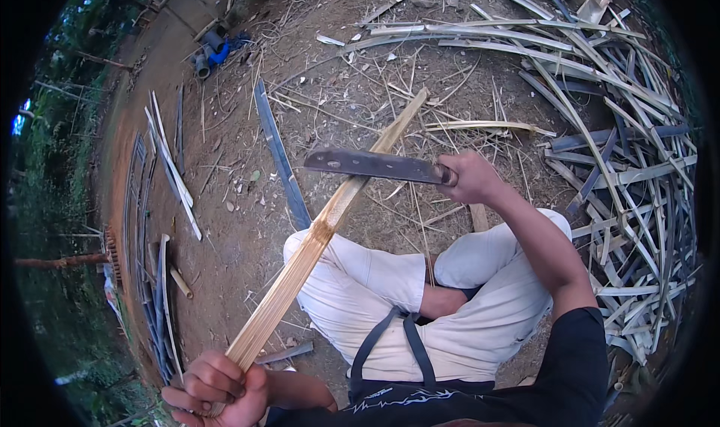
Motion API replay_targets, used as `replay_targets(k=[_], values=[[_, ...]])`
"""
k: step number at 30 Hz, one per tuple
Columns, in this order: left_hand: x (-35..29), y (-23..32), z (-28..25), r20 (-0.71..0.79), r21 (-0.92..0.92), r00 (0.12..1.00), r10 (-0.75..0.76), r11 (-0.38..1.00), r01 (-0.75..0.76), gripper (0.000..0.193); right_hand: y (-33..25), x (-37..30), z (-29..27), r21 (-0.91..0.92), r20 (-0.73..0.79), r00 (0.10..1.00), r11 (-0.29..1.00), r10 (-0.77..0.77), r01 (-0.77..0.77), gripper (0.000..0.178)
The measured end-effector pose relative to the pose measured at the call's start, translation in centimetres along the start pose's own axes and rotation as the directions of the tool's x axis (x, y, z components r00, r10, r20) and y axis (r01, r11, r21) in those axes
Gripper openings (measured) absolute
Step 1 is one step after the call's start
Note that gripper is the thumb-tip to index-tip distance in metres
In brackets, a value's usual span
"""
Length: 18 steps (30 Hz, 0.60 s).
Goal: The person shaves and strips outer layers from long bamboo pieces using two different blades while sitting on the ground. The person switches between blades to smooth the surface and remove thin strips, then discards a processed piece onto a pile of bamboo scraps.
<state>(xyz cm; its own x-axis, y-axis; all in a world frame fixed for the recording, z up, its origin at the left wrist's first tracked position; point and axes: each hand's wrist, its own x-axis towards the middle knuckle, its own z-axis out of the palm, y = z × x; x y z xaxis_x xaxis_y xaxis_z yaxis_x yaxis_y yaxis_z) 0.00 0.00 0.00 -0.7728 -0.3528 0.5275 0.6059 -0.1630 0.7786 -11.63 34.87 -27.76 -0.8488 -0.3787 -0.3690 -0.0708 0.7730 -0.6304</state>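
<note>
Left grip [217, 389] round slat [289, 275]; dirt [217, 277], trees [64, 179] perhaps.

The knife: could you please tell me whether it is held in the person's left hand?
No, the right hand holds the knife, while the left hand grips the strip.

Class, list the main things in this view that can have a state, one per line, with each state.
Knife: held crosswise
Pale strip: slanted, passing beneath the knife; contact unclear
Left hand: closed around the pale strip
Right hand: closed around the knife's handle
Legs: folded
Dark strip: lying down
Heap of strips: loose, jumbled
</note>
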Motion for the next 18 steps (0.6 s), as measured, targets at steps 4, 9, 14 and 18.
replay_targets(k=[4, 9, 14, 18], values=[[2.3, -3.1, 0.3, 0.167, 0.025, 0.941, 0.296, 0.952, -0.304, 0.031, 4.4, 17.8, -3.9, 0.143, -0.2, 0.972, 0.985, 0.121, -0.094, 0.019], [1.0, -3.1, -1.9, 0.0, 0.155, 0.952, 0.307, 0.94, -0.303, 0.031, 3.0, 16.3, -1.1, -0.14, -0.334, 0.943, 0.989, -0.003, -0.046, 0.016], [0.8, -3.0, -0.2, 0.103, 0.077, 0.965, 0.24, 0.966, -0.248, 0.031, 5.7, 18.5, -2.0, 0.003, -0.245, 0.948, 0.978, 0.201, -0.207, 0.02], [1.2, -2.7, -0.2, 0.079, 0.133, 0.958, 0.276, 0.949, -0.284, 0.032, 7.5, 21.1, -0.8, 0.019, -0.273, 0.89, 0.927, 0.366, -0.375, 0.025]])
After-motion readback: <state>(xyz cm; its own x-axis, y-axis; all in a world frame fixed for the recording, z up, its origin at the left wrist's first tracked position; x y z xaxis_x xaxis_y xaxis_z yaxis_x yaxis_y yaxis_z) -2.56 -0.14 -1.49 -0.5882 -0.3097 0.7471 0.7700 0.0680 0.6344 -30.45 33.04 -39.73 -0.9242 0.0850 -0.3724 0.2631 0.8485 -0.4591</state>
